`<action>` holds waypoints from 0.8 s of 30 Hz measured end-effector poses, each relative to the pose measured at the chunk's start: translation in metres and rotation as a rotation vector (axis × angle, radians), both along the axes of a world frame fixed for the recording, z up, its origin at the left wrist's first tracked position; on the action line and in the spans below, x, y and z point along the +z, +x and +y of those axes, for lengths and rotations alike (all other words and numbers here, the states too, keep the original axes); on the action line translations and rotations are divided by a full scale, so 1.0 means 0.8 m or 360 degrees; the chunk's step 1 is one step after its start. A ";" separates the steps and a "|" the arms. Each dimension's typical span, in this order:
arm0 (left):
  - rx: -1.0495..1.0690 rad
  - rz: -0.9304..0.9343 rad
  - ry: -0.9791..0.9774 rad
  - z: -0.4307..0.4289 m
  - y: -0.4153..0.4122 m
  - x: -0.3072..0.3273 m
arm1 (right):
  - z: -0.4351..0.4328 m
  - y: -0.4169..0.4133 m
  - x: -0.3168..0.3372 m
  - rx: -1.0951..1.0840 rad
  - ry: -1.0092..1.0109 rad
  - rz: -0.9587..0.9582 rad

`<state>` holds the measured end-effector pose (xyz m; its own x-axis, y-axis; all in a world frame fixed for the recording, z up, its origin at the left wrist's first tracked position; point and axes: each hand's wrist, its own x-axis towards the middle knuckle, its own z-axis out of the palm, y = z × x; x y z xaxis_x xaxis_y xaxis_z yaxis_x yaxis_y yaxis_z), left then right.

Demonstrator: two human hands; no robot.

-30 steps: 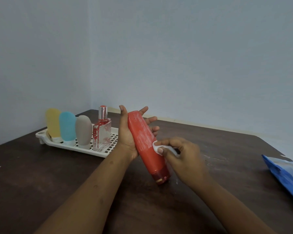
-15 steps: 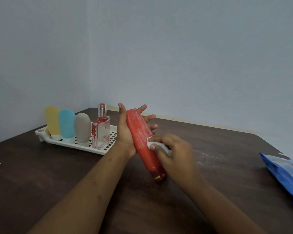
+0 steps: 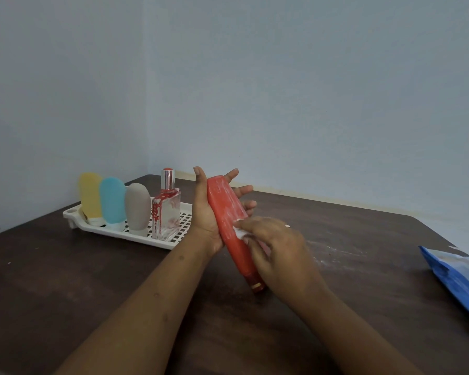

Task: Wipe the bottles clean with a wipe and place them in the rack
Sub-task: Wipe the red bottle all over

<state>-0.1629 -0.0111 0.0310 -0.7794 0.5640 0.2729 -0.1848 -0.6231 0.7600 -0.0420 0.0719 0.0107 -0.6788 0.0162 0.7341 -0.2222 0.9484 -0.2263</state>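
The red bottle (image 3: 229,226) is held up over the tabletop (image 3: 65,280) in the middle of the view, tilted. Its long axis runs from the flat end at 11 o'clock, up and away, to the gold-ringed cap end at 5 o'clock, low and toward the person. Whether the cap touches the tabletop cannot be told.

The left hand (image 3: 207,215) only cradles it: palm behind, thumb and fingers straight, nothing curled round it. The right hand (image 3: 278,250) pinches a small white wipe (image 3: 240,233) and presses it on the bottle's middle.

Likely risks:
- A hard stroke down the smooth body could slide the bottle off the flat palm.
- White streaks on the upper half suggest it is not yet clean.
- The white rack (image 3: 71,213) at 9 o'clock is crowded with yellow (image 3: 90,196), blue (image 3: 112,200) and grey squeeze bottles (image 3: 137,207) and a glass perfume bottle (image 3: 166,209); setting the tall bottle beside the glass one could topple it.

A blue packet (image 3: 455,274) lies at 3 o'clock.
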 end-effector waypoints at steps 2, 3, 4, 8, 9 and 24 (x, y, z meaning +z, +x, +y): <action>0.0009 0.0002 -0.0009 0.000 0.000 0.000 | 0.000 0.003 0.002 0.0059 0.0078 -0.0022; 0.0011 0.0004 -0.0013 0.000 0.000 0.000 | 0.002 0.004 0.002 0.0084 0.0102 -0.0044; 0.0014 0.0006 -0.0015 0.001 0.000 0.000 | 0.004 0.005 0.003 0.0104 0.0117 -0.0059; 0.0020 0.0010 -0.0024 0.001 0.000 0.001 | 0.008 0.006 0.006 0.0111 0.0168 -0.0037; 0.0017 0.0007 -0.0023 0.002 0.000 0.001 | 0.008 0.006 0.005 0.0109 0.0182 -0.0027; -0.0007 -0.0006 -0.0114 0.002 -0.005 0.006 | -0.028 0.000 0.004 -0.0060 0.1174 0.0136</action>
<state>-0.1669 -0.0098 0.0361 -0.7778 0.5853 0.2291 -0.1902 -0.5665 0.8018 -0.0416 0.0498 0.0136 -0.6278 -0.4793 0.6133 -0.1749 0.8546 0.4889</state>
